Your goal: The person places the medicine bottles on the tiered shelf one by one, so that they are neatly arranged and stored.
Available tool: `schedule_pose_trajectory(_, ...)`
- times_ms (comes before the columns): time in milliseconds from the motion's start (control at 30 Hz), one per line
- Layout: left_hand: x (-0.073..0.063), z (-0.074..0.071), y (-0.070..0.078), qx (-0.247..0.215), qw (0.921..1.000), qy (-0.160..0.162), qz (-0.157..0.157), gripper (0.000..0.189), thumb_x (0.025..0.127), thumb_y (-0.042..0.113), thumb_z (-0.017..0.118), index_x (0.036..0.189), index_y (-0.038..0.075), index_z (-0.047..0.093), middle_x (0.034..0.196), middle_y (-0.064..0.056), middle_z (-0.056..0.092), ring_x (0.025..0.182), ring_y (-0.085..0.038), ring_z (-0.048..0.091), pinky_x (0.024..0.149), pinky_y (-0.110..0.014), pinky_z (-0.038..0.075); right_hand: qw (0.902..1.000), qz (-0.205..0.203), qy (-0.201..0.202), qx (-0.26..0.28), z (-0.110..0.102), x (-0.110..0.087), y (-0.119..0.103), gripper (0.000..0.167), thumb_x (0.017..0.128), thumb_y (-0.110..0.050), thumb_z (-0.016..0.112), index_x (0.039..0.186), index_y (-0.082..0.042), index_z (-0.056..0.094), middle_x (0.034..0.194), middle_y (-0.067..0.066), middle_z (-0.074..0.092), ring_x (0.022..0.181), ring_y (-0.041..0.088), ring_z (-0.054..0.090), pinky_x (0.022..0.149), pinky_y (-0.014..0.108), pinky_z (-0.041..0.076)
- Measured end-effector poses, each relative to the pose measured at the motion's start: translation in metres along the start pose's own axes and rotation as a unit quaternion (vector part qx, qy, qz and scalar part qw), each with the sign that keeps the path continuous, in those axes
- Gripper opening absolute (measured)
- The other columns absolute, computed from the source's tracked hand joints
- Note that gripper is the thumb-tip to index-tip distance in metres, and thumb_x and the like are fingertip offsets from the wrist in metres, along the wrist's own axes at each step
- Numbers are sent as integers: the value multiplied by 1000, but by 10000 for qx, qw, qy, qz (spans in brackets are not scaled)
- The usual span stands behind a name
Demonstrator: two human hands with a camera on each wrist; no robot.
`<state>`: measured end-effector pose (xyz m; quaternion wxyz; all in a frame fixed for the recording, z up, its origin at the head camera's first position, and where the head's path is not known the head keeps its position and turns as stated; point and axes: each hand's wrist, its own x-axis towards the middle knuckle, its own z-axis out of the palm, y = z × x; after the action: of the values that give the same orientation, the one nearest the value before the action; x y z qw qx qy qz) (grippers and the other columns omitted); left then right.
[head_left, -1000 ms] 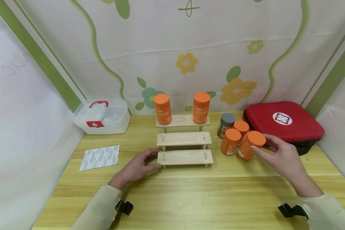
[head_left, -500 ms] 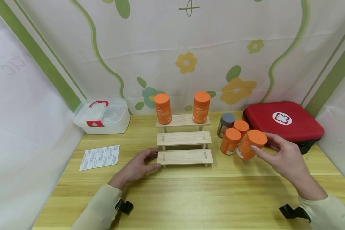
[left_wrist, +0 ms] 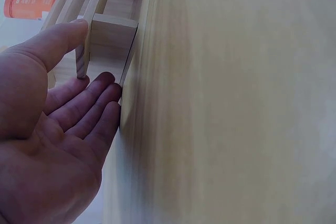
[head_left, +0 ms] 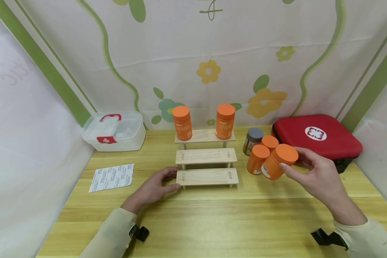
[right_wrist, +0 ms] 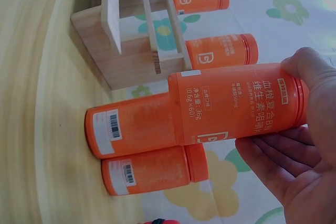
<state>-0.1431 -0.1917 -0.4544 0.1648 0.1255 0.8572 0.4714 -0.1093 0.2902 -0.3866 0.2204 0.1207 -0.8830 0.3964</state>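
My right hand (head_left: pixel 319 177) grips an orange vitamin bottle (head_left: pixel 280 163) near its cap, thumb on one side and fingers on the other. The bottle is tilted and raised off the table, as the right wrist view shows. Close beside it stand two more orange bottles (head_left: pixel 258 160) and a grey-capped bottle (head_left: pixel 253 139). My left hand (head_left: pixel 154 188) touches the left end of the three-step wooden rack (head_left: pixel 207 177). In the left wrist view its thumb rests on the lowest step's edge, its nearly straight fingers beside the rack's leg. Two orange bottles (head_left: pixel 225 122) stand on the top step.
A red first-aid case (head_left: pixel 329 141) lies at the right behind the bottles. At the back left stands a clear plastic box (head_left: pixel 125 134) with a red handle. A printed blister sheet (head_left: pixel 112 177) lies left of the left hand. A patterned cloth wall rises behind the table.
My right hand has lifted the orange bottle slightly and shifted it left, tilting it more, in front of the other two. My left hand stays at the rack.
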Motion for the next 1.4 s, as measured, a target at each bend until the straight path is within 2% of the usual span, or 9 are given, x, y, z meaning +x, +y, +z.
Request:
schedule_pose_trajectory(333, 0, 0, -1, -13, 10000, 2, 19, 68, 101, 32, 79, 158, 8, 51, 154, -12, 62, 146, -36, 57, 128, -58, 41, 9987, -428, 37, 256, 7, 7, -19, 57, 76, 7, 93, 129, -1, 74, 117, -37, 65, 103, -20, 64, 89, -1, 51)
schedule_pose_trajectory(700, -1, 0, 0, -41, 10000, 23, 6, 67, 101, 31, 78, 158, 8, 51, 154, -11, 63, 146, -35, 57, 127, -58, 42, 9951, -912, -1, 375, 20, 20, -30, 59, 73, 11, 92, 128, 0, 74, 118, -32, 66, 101, -14, 65, 90, 1, 53)
schedule_pose_trajectory(900, 0, 1, 0, -63, 10000, 25, -9, 67, 101, 32, 79, 158, 10, 52, 153, -9, 63, 146, -34, 57, 128, -57, 42, 9923, -1050, -60, 650, 31, 27, -35, 64, 71, 15, 91, 131, 3, 72, 123, -29, 66, 105, -14, 67, 93, 3, 54)
schedule_pose_trajectory(1000, 0, 1, -1, -83, 10000, 30, -20, 67, 101, 34, 79, 157, 11, 52, 152, -9, 64, 146, -34, 57, 128, -57, 42, 9912, -1117, -89, 700, 36, 30, -37, 67, 70, 16, 91, 133, 3, 71, 123, -22, 69, 106, -14, 67, 93, 3, 54)
schedule_pose_trajectory(1200, 0, 1, -1, -79, 10000, 23, -39, 67, 100, 34, 79, 158, 11, 52, 152, -9, 64, 146, -34, 57, 128, -57, 41, 9904, -1121, -210, 787, 44, 36, -44, 61, 73, 14, 91, 130, 4, 71, 117, 13, 77, 106, -16, 67, 92, 4, 55)
schedule_pose_trajectory(1400, 0, 1, 0, -102, 9999, 29, -44, 67, 101, 32, 79, 158, 10, 52, 153, -9, 64, 146, -34, 56, 128, -57, 41, 9899, -1086, -248, 881, 55, 41, -50, 57, 75, 12, 91, 128, 5, 71, 114, 17, 78, 100, -15, 67, 88, 6, 58)
